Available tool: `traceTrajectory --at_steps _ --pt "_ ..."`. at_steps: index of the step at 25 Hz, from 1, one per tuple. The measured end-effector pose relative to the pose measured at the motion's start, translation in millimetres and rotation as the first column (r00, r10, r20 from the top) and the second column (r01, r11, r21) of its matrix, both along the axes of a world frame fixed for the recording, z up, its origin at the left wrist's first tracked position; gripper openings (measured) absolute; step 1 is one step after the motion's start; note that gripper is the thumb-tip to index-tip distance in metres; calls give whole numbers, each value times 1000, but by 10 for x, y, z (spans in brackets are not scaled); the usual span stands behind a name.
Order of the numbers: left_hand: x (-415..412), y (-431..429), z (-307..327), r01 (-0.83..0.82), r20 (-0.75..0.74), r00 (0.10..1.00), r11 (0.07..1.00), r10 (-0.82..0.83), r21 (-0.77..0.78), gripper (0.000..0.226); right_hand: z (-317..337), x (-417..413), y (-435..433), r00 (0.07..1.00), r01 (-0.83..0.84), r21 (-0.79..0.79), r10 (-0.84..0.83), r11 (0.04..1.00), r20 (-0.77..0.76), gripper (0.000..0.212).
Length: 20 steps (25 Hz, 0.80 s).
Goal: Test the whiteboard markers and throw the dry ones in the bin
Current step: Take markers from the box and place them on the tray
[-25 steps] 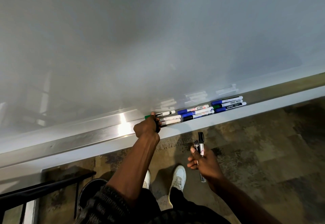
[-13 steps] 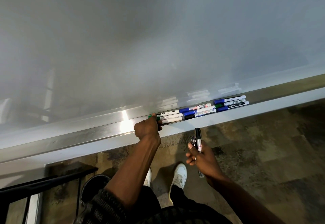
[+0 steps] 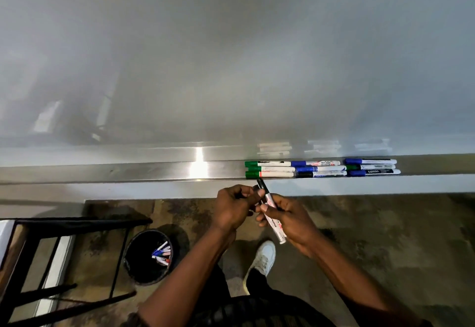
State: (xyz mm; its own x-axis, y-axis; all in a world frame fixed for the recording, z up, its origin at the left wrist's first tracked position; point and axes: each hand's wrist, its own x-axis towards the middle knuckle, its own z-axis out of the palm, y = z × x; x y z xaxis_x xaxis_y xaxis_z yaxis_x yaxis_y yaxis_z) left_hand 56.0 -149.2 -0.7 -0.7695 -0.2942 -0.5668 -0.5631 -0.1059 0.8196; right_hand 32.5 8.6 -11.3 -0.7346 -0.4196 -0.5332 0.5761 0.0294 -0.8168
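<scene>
Below the marker tray's front lip, both my hands meet on one black-capped marker (image 3: 273, 215).

- right hand (image 3: 291, 217): fingers curled round the barrel, thumb on top. Cap end points far-left toward the tray, tail end sticks out near-right past my palm. Barrel is white with red print, unreadable.
- left hand (image 3: 232, 207): curled, thumb and forefinger pinching at the black cap. Cap is on.
- A second dark tip shows just left of the cap. Can't tell what it is.

Metal tray (image 3: 128, 172), right half: nine markers lying flat lengthwise in three clusters of three, caps to the left.
- green-capped cluster (image 3: 270, 169), leftmost, just far of my hands
- middle cluster (image 3: 320, 168): two blue caps, one black
- right cluster (image 3: 372, 167): blue, green, blue

Whiteboard (image 3: 231, 57) rises behind the tray. It's glossy grey, with faint reflections of the clusters just above them.

Black round bin (image 3: 136, 267) sits on the floor near-left, left of my left forearm and well apart from the tray. Binned markers (image 3: 161, 252) lie in it, with blue and red caps visible.

Black metal frame (image 3: 77, 222) stands just left of the bin. My white shoe (image 3: 263, 256) is on the floor between my forearms.
</scene>
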Motion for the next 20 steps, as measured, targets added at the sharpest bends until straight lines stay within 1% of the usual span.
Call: traceTrajectory --at_steps 2,4,5,6,7,8,9,10,11,12,13,15,18,20 --pt "32 -163 8 -117 39 993 988 114 97 16 21 -78 -117 995 -87 37 88 996 -40 16" --pt "84 -343 -33 -222 70 974 965 214 143 15 -12 -165 -278 979 -178 107 188 978 -82 18" --pt "109 -427 -56 -271 76 962 951 262 152 16 -41 -206 -364 962 -227 172 248 958 -110 18" --pt "131 -515 -83 -317 83 948 935 308 156 17 -90 -245 -449 936 -268 271 317 925 -156 19" --pt "144 -617 -114 -357 87 934 921 348 154 19 -142 -289 -552 890 -294 384 397 876 -225 21" --pt "155 -727 -140 -384 71 923 913 377 142 20 -189 -336 -657 817 -291 502 484 815 -313 24" --pt "156 -838 -162 -393 38 920 914 391 98 19 -220 -380 -766 723 -263 603 568 753 -394 26" --pt "140 -944 -173 -382 -9 924 924 383 20 19 -233 -439 -870 614 -215 687 643 694 -457 28" --pt "120 -1042 -197 -347 -61 937 933 343 -89 21 -239 -499 -962 521 -171 743 699 647 -489 31" --pt "101 -1128 -237 -297 -108 954 934 281 -197 24 -234 -556 -1044 455 -136 782 740 608 -496 37" --pt "75 -1191 -282 -245 -143 967 921 210 -303 25 -227 -613 -1105 414 -99 806 761 583 -500 43" --pt "9 -1280 -358 -147 -149 985 859 84 -491 26 -231 -712 -1186 353 -5 808 757 589 -549 51" --pt "-71 -1391 -540 2 -62 996 698 -67 -716 33 -379 -719 -1264 262 74 810 772 582 -579 55" --pt "-93 -1413 -614 78 -1 991 598 -131 -798 34 -487 -693 -1300 228 92 818 787 568 -573 62"
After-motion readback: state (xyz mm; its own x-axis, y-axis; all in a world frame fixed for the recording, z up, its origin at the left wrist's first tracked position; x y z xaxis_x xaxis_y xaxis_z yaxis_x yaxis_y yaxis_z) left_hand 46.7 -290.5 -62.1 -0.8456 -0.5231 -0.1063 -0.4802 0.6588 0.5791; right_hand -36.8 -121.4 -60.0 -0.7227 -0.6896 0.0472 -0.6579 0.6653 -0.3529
